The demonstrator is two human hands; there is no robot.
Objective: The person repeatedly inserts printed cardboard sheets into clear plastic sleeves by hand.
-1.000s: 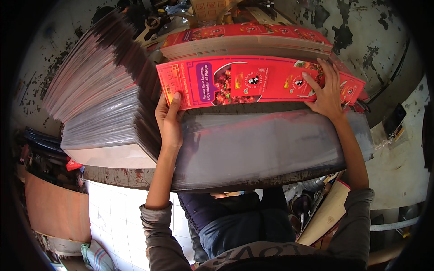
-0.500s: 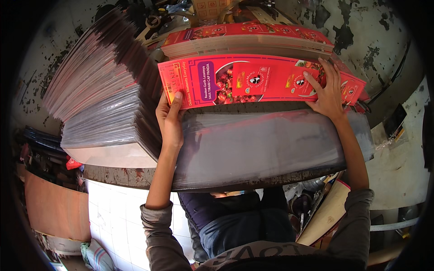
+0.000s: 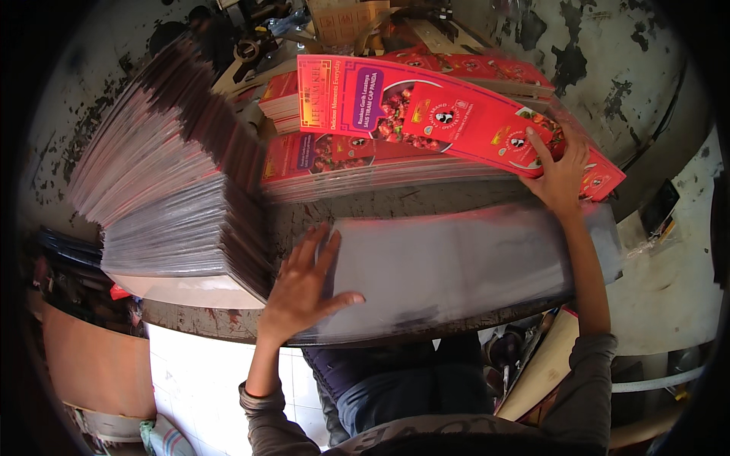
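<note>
My right hand [image 3: 561,171] holds a long red printed card strip [image 3: 487,125] near its right end, thumb on the printed face. The strip slants, its left end raised over a pile of similar red strips [image 3: 319,163]. My left hand [image 3: 300,292] has its fingers spread, at the left end of a stack of clear plastic sleeves [image 3: 456,262] along the table's near edge. Whether its fingertips touch the sleeves I cannot tell. At the left stands a tall, leaning pile of strips in plastic [image 3: 163,220].
Another stack of red strips [image 3: 280,99] lies farther back. Behind it are a tape roll [image 3: 245,50] and an orange-brown box [image 3: 346,17]. The dark worn table [image 3: 304,216] shows between the stacks. A dark flat object [image 3: 660,207] lies at the right.
My left hand has let go of the red strip's left end and come down to the plastic sleeves. That end has risen away from me; my right hand keeps its hold.
</note>
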